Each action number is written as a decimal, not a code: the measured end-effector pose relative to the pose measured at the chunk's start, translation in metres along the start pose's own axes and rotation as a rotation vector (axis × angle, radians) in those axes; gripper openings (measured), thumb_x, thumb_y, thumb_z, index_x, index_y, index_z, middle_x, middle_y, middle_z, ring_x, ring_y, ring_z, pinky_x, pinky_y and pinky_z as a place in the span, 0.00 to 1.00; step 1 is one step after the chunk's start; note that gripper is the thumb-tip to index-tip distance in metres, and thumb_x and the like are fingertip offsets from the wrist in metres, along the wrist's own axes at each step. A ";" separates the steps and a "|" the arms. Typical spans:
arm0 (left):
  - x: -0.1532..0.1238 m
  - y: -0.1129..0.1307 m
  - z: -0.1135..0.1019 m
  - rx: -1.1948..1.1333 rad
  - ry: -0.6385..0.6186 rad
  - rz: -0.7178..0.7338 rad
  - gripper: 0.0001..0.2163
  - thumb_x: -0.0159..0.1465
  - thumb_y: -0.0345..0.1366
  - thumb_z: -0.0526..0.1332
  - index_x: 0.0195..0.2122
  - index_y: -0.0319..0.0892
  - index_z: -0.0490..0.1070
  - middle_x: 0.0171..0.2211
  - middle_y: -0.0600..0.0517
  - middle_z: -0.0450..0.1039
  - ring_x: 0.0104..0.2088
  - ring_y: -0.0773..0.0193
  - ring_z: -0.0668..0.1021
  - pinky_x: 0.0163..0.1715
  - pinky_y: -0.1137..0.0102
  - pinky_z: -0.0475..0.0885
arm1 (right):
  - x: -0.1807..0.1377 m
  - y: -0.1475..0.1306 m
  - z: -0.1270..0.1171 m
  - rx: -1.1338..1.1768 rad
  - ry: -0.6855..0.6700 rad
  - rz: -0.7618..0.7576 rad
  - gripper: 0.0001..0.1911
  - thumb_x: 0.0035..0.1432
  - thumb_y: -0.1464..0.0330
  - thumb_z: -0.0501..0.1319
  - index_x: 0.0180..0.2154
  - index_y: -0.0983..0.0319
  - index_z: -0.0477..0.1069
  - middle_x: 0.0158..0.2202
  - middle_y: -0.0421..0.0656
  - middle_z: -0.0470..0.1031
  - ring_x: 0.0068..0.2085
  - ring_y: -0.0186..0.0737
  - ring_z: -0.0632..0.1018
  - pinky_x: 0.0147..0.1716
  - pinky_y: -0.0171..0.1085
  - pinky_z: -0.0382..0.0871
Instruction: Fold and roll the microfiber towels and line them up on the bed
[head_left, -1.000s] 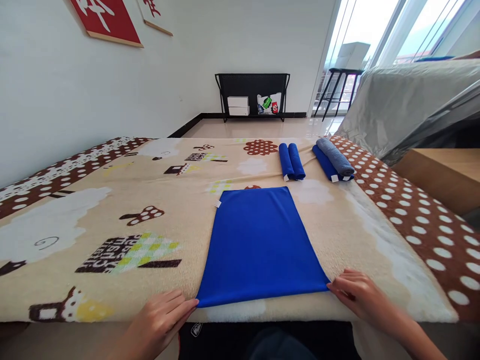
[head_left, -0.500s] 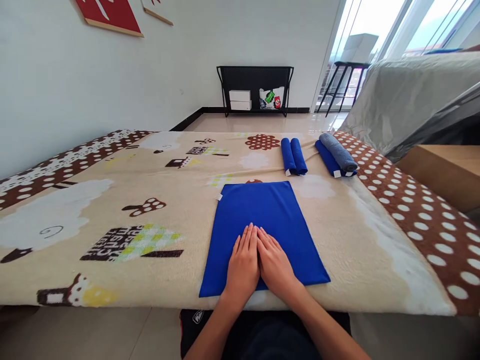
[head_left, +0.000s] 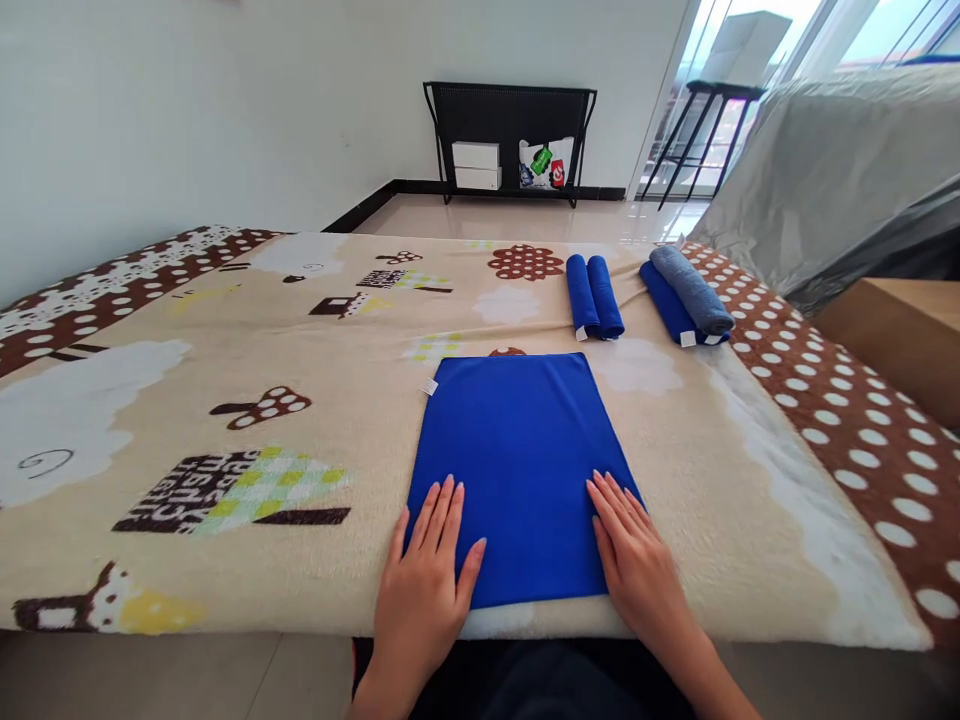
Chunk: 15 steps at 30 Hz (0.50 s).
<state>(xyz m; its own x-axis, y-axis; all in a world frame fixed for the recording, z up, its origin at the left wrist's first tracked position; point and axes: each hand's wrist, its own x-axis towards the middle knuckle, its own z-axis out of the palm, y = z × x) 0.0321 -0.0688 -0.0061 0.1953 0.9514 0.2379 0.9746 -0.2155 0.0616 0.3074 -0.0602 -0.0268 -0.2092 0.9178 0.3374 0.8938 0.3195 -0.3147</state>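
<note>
The fingers of both hands lie extended and flat, pinching nothing. The left hand (head_left: 424, 590) has its fingers slightly spread and its thumb angled inward; the right hand (head_left: 637, 560) holds its fingers closer together, thumb tucked nearer the palm. Under them is the flat, royal-blue, four-sided fabric cloth (head_left: 525, 460), each hand covering one of its near corners.

The key relation is this: the cloth stretches forward from the fingertips, its long axis seeming to run away from the body, with its near edge crossing between the palms. Neither hand is clearly nearer that edge; they sit about level on opposite sides. A small white fabric tag (head_left: 429, 386) juts from the left side near the far corner, ahead of the left hand.

Beyond the far right corner, on the right hand's side, two slim blue cloth rolls (head_left: 595, 298) lie side by side. Farther right, a thicker grey-blue cloth roll (head_left: 690, 288) rests against blue cloth (head_left: 666, 305). A cream patterned plush blanket (head_left: 360, 400) spreads beneath everything.
</note>
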 end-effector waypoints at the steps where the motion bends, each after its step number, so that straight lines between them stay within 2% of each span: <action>1: -0.004 -0.006 -0.001 0.009 0.000 0.007 0.31 0.70 0.46 0.50 0.71 0.44 0.41 0.70 0.49 0.50 0.68 0.54 0.57 0.65 0.52 0.54 | -0.004 0.006 -0.003 0.007 -0.006 0.006 0.26 0.70 0.68 0.48 0.67 0.61 0.53 0.68 0.43 0.57 0.68 0.43 0.58 0.65 0.50 0.60; 4: -0.009 -0.019 -0.008 0.039 0.007 0.080 0.30 0.71 0.44 0.50 0.71 0.45 0.41 0.68 0.49 0.54 0.67 0.56 0.61 0.67 0.52 0.51 | -0.003 0.018 -0.015 0.022 -0.054 -0.009 0.27 0.70 0.67 0.49 0.68 0.59 0.53 0.68 0.43 0.57 0.68 0.44 0.59 0.64 0.51 0.61; 7: 0.014 -0.019 -0.019 0.043 0.018 0.184 0.30 0.71 0.43 0.50 0.71 0.46 0.41 0.68 0.48 0.56 0.66 0.56 0.62 0.67 0.50 0.47 | 0.027 0.014 -0.021 0.050 -0.147 -0.095 0.27 0.70 0.67 0.48 0.68 0.58 0.53 0.68 0.42 0.55 0.69 0.42 0.57 0.66 0.49 0.60; 9: 0.050 -0.010 -0.022 0.001 -0.035 0.267 0.29 0.71 0.41 0.48 0.71 0.43 0.42 0.70 0.47 0.50 0.69 0.57 0.57 0.67 0.53 0.51 | 0.064 0.003 -0.014 0.107 -0.240 -0.210 0.27 0.70 0.67 0.47 0.68 0.59 0.53 0.69 0.42 0.54 0.69 0.40 0.55 0.67 0.47 0.57; 11: 0.097 0.000 -0.016 -0.066 -0.128 0.339 0.27 0.71 0.37 0.46 0.71 0.38 0.43 0.71 0.45 0.44 0.70 0.59 0.52 0.66 0.58 0.54 | 0.109 -0.008 0.002 0.152 -0.315 -0.305 0.27 0.69 0.67 0.47 0.68 0.62 0.53 0.69 0.44 0.52 0.70 0.40 0.53 0.68 0.46 0.54; 13: 0.147 0.005 -0.003 -0.114 -0.195 0.380 0.27 0.71 0.35 0.45 0.70 0.36 0.46 0.71 0.44 0.42 0.70 0.58 0.50 0.67 0.58 0.53 | 0.155 -0.012 0.022 0.148 -0.324 -0.328 0.29 0.68 0.67 0.49 0.67 0.68 0.53 0.69 0.49 0.52 0.70 0.41 0.53 0.68 0.45 0.52; 15: 0.189 0.000 0.011 -0.119 -0.210 0.388 0.26 0.70 0.36 0.46 0.69 0.37 0.49 0.71 0.45 0.45 0.70 0.58 0.52 0.67 0.58 0.53 | 0.193 -0.005 0.039 0.122 -0.295 -0.317 0.29 0.67 0.67 0.49 0.67 0.70 0.53 0.69 0.52 0.52 0.70 0.42 0.53 0.68 0.46 0.51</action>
<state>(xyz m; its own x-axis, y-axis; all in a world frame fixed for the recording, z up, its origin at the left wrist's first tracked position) 0.0706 0.1137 0.0279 0.5735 0.8167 0.0643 0.8079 -0.5768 0.1206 0.2469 0.1246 0.0059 -0.5850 0.7926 0.1722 0.7180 0.6048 -0.3446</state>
